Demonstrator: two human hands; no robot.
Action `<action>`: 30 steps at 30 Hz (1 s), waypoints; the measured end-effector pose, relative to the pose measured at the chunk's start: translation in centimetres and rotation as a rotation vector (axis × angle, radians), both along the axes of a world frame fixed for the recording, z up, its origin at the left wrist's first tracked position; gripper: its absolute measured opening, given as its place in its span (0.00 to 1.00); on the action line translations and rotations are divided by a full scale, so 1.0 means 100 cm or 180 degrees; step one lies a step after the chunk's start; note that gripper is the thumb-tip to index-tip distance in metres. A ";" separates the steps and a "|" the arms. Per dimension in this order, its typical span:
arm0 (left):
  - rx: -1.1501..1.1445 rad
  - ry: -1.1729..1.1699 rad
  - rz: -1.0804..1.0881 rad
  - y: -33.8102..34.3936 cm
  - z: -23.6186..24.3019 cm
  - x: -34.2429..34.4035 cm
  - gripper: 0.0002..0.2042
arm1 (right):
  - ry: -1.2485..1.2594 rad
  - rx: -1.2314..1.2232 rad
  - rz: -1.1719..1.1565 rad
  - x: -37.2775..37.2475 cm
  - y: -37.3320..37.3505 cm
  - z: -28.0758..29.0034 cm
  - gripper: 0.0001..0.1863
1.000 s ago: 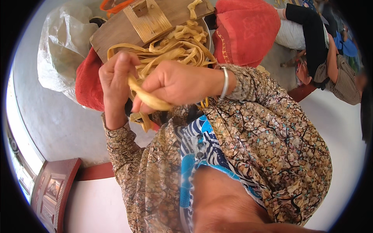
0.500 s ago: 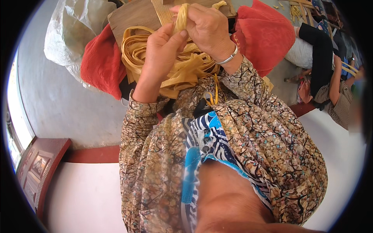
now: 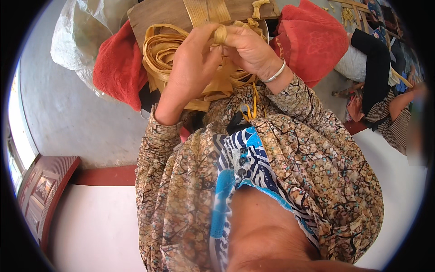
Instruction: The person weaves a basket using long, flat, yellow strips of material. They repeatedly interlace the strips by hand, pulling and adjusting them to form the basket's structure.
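Observation:
Both hands meet over a coiled heap of flat yellow strips that look like tofu skin. My left hand is closed, with its fingers and thumb pinching a yellow strip. Part of that strip is wrapped round a finger of my right hand, which is also closed on it; its ends are hidden by the fingers. Beyond the hands, a flat band of strips lies across a wooden board. On the board's right part sits a small yellow knot, with more yellow pieces just below.
A red cloth hangs left of the heap and another red cloth right of it. A translucent plastic bag stands at the far left. At the right edge sits another person, near more yellow pieces.
Both hands have come slightly lower, and the strip, earlier a long upright loop, is now wrapped snugly round a right finger. More of the band and the board shows beyond them.

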State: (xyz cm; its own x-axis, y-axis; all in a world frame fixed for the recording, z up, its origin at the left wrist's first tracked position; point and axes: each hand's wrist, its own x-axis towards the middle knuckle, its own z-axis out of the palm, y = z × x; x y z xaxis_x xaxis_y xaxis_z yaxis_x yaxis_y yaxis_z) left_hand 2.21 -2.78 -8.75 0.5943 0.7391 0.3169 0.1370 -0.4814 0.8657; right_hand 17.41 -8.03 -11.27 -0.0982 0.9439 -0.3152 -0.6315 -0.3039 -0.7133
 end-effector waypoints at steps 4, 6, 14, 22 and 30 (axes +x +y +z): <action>-0.0181 0.0408 0.0345 0.006 0.013 0.009 0.12 | -0.2400 0.1137 -0.0513 -0.004 0.010 0.016 0.05; -0.0175 0.0598 0.0569 0.008 0.011 0.015 0.11 | -0.3598 0.1854 -0.0809 -0.004 0.017 0.015 0.04; -0.4156 -0.1378 0.0637 0.000 0.014 0.009 0.09 | -0.3505 0.1809 -0.1335 -0.007 0.015 0.021 0.05; 0.0060 0.0666 0.0600 -0.020 -0.013 -0.031 0.06 | -0.1409 0.0908 -0.0804 0.022 0.022 0.006 0.11; 0.0215 0.0437 0.0062 0.003 0.010 -0.017 0.06 | -0.4541 0.2251 0.1329 0.034 0.030 0.059 0.13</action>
State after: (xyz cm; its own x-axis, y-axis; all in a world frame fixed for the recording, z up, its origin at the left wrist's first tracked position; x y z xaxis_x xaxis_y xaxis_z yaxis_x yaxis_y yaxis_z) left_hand 0.51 -2.48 -7.77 0.6212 0.7306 0.2833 0.2616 -0.5341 0.8039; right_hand 20.82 -5.01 -5.32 -0.3933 0.9153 0.0868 0.6535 0.3447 -0.6738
